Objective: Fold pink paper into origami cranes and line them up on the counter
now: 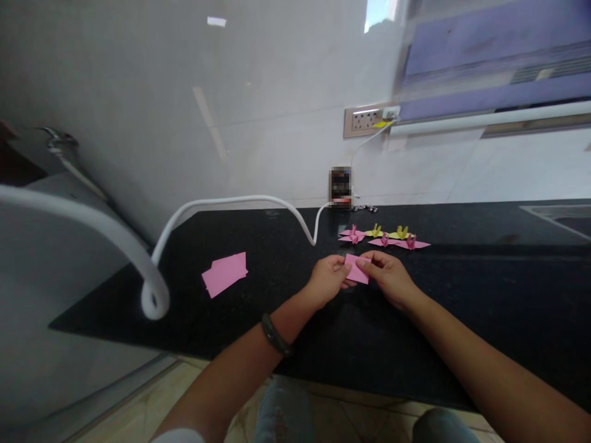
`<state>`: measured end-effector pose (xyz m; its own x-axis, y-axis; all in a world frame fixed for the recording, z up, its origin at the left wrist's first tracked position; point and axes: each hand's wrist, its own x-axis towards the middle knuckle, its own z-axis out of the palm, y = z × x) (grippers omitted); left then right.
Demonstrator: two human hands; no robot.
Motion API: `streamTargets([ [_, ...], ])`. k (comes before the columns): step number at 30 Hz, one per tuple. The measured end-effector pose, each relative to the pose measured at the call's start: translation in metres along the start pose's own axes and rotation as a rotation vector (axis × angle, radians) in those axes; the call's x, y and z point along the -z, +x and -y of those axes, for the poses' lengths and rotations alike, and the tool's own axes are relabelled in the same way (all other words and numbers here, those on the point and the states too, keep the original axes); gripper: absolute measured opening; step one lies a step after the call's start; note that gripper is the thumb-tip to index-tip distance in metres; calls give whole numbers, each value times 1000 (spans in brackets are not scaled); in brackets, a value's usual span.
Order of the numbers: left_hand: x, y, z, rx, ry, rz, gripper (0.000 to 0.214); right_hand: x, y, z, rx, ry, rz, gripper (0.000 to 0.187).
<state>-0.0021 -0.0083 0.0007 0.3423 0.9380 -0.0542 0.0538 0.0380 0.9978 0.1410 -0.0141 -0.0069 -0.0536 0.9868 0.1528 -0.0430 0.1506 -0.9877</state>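
dark tabletop (498, 295): far edge meets the tiled wall (277, 123); near edge runs in front of the person's legs; left end slants to a corner. the small pink paper (358, 274) is between the two hands, over the middle of the tabletop; whether it touches the surface, cannot tell. far side is tight: a cluster of folded paper birds (410, 244), pink and yellow, sits just beyond the right hand. left side has more room: a stretch of dark surface separates the left hand from a loose stack of pink sheets (225, 274), well apart. a white cable (240, 199) bends down behind the left hand and loops across the left of the view. room also on the near side, between the forearms, and to the right. left hand (327, 278): comes in from lower left, wristband (275, 336) on the wrist, thumb on top, fingers clamped on the paper's left side. right hand (391, 277): forearm slants in from lower right, fingers curled at the far edge, thumb pressing the upper face; also clamped on the paper.
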Motion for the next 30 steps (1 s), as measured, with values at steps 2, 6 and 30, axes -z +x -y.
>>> streamTargets([
  [2,1,-4,-3,-6,-61,0,23,-3,-1,5,-16,8,31,21],
  [6,6,-26,-7,-18,-114,-58,25,-15,-10,17,-42,-9,124,22],
  [30,-57,-205,25,80,-167,-76,27,-47,-227,5,-173,138,-42,15],
])
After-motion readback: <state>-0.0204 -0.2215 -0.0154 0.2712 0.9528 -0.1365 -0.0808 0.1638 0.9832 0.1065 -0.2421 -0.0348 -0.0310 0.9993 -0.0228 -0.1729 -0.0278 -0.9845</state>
